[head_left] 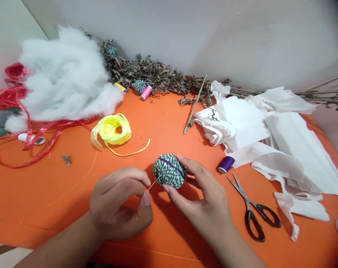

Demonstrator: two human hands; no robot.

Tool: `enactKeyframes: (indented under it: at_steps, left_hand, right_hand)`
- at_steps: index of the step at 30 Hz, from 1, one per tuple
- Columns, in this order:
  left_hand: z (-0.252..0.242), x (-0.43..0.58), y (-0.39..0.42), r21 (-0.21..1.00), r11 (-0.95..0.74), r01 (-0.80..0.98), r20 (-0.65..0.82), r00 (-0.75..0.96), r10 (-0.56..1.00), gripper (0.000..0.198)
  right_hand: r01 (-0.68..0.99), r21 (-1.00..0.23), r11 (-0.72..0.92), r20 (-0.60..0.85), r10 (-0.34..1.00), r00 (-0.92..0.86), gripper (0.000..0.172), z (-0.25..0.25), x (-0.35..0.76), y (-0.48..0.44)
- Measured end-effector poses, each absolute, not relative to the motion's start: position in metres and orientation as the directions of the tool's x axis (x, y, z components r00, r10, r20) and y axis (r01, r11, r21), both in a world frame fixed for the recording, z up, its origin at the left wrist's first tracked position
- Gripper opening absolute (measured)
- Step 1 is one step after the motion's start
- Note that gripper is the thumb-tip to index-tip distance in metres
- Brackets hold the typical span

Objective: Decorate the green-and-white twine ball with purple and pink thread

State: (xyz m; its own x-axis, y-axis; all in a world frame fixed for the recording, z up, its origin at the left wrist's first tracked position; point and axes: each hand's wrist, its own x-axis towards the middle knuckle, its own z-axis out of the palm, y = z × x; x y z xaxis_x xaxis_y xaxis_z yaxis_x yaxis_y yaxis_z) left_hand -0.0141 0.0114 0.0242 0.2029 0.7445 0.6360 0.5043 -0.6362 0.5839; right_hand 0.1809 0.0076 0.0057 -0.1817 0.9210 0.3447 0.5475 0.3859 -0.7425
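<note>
My right hand point(205, 193) holds a ball point(170, 172) wrapped in green and white speckled yarn, with thumb and fingers around its right side. A band of purple thread point(169, 163) crosses the top of the ball. At the ball's lower left, a thin straight needle point(153, 184) sticks out, its outer end pinched between the thumb and forefinger of my left hand point(121, 204). A purple thread spool point(226, 164) and open-bladed scissors point(251, 204) with black handles lie to the right of my right hand.
On the orange table point(169, 123) lie a yellow ribbon roll point(110, 132), white stuffing point(65, 78), red ribbon point(32, 137) and white fabric point(236, 119). Dried twigs point(155, 74) line the wall, with another yarn ball point(140, 86) and a pink spool point(146, 92) before them.
</note>
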Motion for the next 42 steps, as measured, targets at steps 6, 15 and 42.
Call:
enactKeyframes:
  at_steps: [6,15,42]
  left_hand:
    - [0.021,-0.017,0.009,0.597,-0.683,0.421,0.690,0.166,0.705,0.018]
    - [0.019,-0.028,0.028,0.970,-0.096,-0.225,-0.021,-0.468,0.884,0.015]
    - [0.000,-0.004,0.017,0.948,0.294,-0.121,-0.250,0.286,0.925,0.043]
  right_hand:
    - [0.565,-0.735,0.374,0.347,0.924,-0.160,0.054,0.006,0.183,0.008]
    - [0.594,-0.705,0.388,0.390,0.911,-0.132,0.054,0.005,0.185,0.009]
    - [0.621,-0.580,0.527,0.460,0.841,-0.284,0.050,0.002,0.180,0.003]
